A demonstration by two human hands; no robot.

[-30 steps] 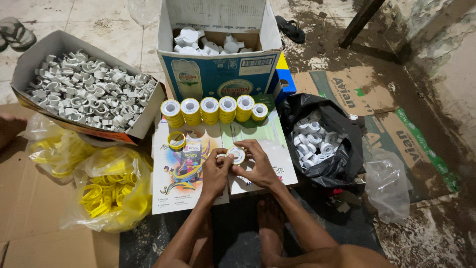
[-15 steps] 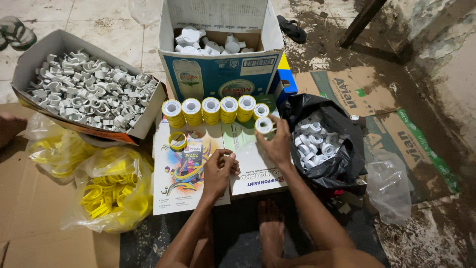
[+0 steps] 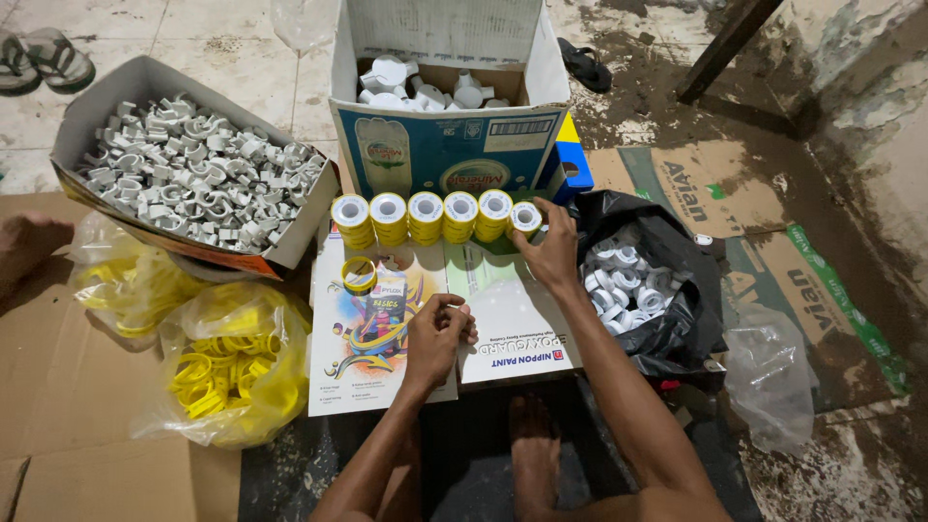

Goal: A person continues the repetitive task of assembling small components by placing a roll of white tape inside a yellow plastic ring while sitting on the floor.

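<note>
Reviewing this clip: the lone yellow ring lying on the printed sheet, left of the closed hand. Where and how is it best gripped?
Probably by its rim, from straight above. The yellow ring lies apart from the row of stacked rolls, open side up on the printed sheet, so a finger can go inside and the thumb outside. The left hand is nearest; the right hand is at the last stack.

The sandals (image 3: 43,58) (top left) are cut off by the frame's edge.
</note>
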